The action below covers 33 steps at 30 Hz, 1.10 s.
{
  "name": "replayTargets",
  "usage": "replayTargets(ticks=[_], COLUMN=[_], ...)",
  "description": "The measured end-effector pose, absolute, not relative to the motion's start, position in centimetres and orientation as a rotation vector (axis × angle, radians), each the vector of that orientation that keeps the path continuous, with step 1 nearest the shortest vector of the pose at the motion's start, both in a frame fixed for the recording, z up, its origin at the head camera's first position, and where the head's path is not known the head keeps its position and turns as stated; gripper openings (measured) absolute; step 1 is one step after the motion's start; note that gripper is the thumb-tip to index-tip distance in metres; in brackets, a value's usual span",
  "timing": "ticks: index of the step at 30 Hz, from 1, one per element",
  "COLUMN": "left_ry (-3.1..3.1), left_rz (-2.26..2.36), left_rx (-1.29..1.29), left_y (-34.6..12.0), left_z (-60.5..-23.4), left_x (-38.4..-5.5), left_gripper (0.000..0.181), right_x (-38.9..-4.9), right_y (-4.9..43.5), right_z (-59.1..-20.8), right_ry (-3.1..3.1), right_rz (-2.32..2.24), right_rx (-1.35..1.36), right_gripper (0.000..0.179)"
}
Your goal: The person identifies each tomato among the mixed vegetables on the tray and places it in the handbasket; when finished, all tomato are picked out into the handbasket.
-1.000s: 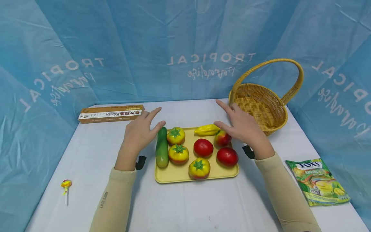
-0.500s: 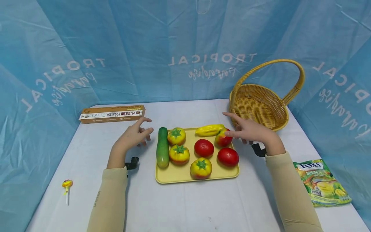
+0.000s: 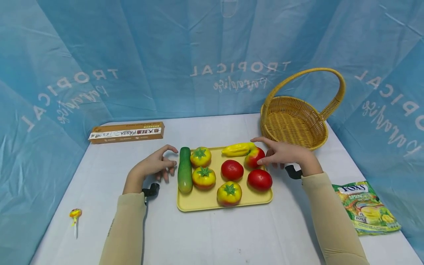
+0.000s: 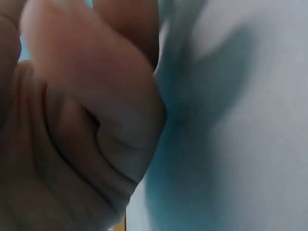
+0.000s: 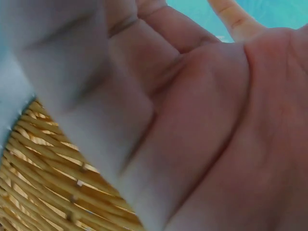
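Note:
In the head view my left hand (image 3: pixel 153 163) is beside the left edge of a yellow tray (image 3: pixel 202 206), its fingers loosely bent and holding nothing. Its fingertips come close to a green cucumber (image 3: pixel 184 171) lying along that side. Over the tray's back right corner, my right hand (image 3: pixel 286 152) has its index finger by the end of a yellow banana (image 3: pixel 236 149). The right thumb touches or overlaps a red-and-yellow fruit (image 3: pixel 253 157); contact is unclear. Red oval fruits (image 3: pixel 232 170) and yellow-red fruits with green leafy tops (image 3: pixel 203 177) fill the rest. Both wrist views show bare palms.
A wicker basket (image 3: pixel 291 127) with a tall handle stands behind the right hand. At the back left lies a pasta box (image 3: pixel 127 132). A lollipop (image 3: pixel 75 217) is at the left, a green candy bag (image 3: pixel 367 208) at the right. Blue curtains (image 3: pixel 212 36) enclose the white table.
Both hands have come down from above the tray and moved outward, then slightly back in. The left now sits by the cucumber, the right by the red-and-yellow fruit.

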State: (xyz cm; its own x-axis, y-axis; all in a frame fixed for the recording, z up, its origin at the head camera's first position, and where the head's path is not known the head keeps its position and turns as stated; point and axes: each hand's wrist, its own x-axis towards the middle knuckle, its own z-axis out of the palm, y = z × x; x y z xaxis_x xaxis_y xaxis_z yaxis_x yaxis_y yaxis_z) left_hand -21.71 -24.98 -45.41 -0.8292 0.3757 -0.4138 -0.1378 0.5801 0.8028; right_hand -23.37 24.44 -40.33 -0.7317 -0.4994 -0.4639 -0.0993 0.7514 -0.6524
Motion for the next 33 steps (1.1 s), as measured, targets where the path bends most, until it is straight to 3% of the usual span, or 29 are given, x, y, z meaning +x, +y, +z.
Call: replayTargets(ticks=[33], left_ry=[2.175], left_rz=[1.231], left_rx=[0.130], left_y=[-24.2], left_z=[-46.7], left_x=[-22.2], left_gripper=[0.051], right_x=[-24.5], right_y=[24.8], right_z=[-42.7], right_ry=[2.209], right_rz=[-0.888], right_rx=[-0.449], right_gripper=[0.066])
